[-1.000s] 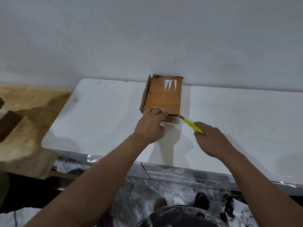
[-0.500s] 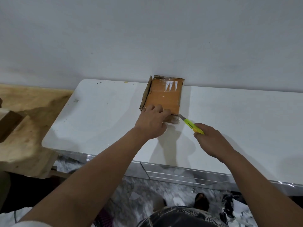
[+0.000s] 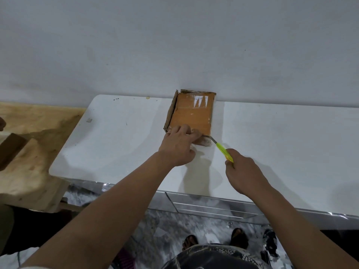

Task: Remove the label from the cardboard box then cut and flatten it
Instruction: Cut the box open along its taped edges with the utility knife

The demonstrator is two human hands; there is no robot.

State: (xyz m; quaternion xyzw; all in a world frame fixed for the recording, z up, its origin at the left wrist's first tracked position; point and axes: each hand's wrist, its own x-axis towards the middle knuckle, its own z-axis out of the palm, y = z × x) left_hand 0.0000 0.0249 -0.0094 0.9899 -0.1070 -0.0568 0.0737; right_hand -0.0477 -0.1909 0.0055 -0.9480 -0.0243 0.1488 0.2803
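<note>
White table (image 3: pixel 120 144) set against a pale wall (image 3: pixel 174 41). Wooden boards (image 3: pixel 29 152) to its left. Marbled floor (image 3: pixel 155 226) below.

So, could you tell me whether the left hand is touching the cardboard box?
Touching. In the head view the left hand has its fingers pressed on the cardboard box at its near edge.

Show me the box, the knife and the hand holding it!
box (image 3: pixel 193 113), head view, middle of its orange top face
knife (image 3: pixel 223 151), head view, yellow handle
right hand (image 3: pixel 243 171), head view, back of the hand
</note>
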